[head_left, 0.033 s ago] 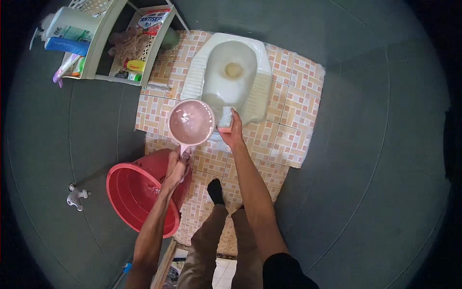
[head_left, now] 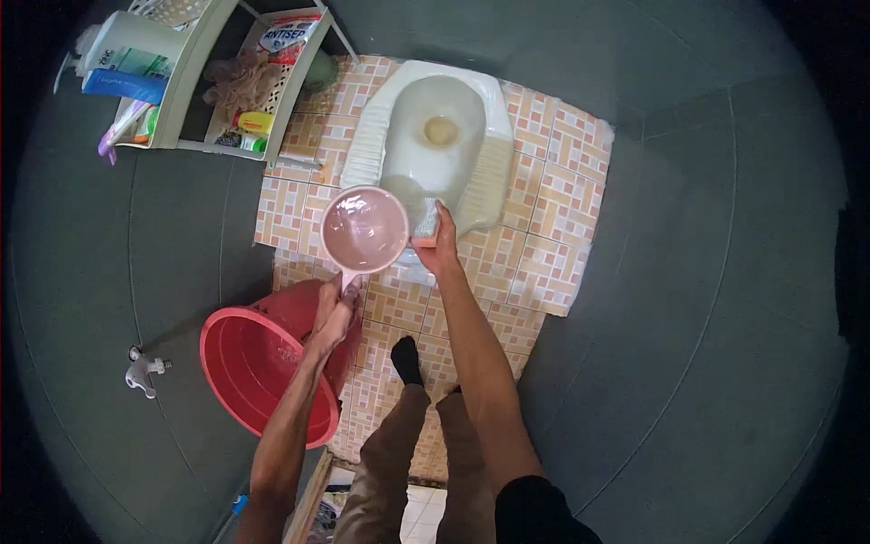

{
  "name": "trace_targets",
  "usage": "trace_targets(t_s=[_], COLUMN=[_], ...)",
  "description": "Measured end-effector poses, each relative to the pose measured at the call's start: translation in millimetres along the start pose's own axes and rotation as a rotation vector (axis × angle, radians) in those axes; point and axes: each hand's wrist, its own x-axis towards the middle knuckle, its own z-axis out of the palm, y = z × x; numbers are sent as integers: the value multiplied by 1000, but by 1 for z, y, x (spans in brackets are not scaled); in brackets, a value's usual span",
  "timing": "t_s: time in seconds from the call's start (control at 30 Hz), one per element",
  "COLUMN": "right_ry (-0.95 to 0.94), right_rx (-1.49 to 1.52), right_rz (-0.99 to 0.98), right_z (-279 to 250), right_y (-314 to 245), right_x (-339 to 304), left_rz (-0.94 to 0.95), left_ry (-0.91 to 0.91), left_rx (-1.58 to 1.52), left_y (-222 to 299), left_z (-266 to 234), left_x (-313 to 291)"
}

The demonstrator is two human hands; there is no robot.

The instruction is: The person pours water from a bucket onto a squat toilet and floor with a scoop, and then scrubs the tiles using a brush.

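My left hand [head_left: 336, 313] is closed round the handle of a pink water dipper [head_left: 365, 231]. The dipper has clear water in its bowl and is held over the near left edge of a white squat toilet [head_left: 500, 100]. Just right of the dipper, my right hand [head_left: 441, 243] grips a small scrub brush [head_left: 425, 220] with pale bristles and a coral-pink base, its bristle side toward the toilet's near end. Below my left hand stands a red bucket [head_left: 237, 319] with some water visible inside, partly hidden by my left forearm.
At the upper left, a shelf rack [head_left: 190, 82] holds bottles, tubes, a bath puff [head_left: 245, 80] and a packet. A tap [head_left: 145, 372] juts from the grey wall left of the bucket. My sock-covered foot [head_left: 406, 360] stands on the patterned tile floor [head_left: 553, 245]; a grey wall [head_left: 689, 299] rises on the right.
The dipper has shifted very slightly to the right, closer to the brush. My right hand and the brush stay almost where they were.
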Motion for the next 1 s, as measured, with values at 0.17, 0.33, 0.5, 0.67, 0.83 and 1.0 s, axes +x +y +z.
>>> trace_targets(t_s=[0.17, 0.33, 0.5, 0.67, 0.83, 1.0], right_ry=[45, 179, 49, 137, 146, 67], right_rx=[-79, -147, -95, -152, -36, -116], right_rz=[-19, -60, -64, 24, 31, 56], right_z=[-2, 4, -30, -20, -4, -46], right_y=[-11, 14, 12, 4, 6, -13], right_x=[17, 16, 32, 10, 3, 10], left_rz=[240, 275, 199, 220, 252, 278], left_ry=[16, 54, -30, -32, -31, -11], left_rx=[291, 484, 586, 584, 672, 769], left_y=[11, -8, 19, 24, 27, 52], left_z=[-1, -18, -19, -13, -16, 0], left_x=[12, 21, 32, 36, 34, 34])
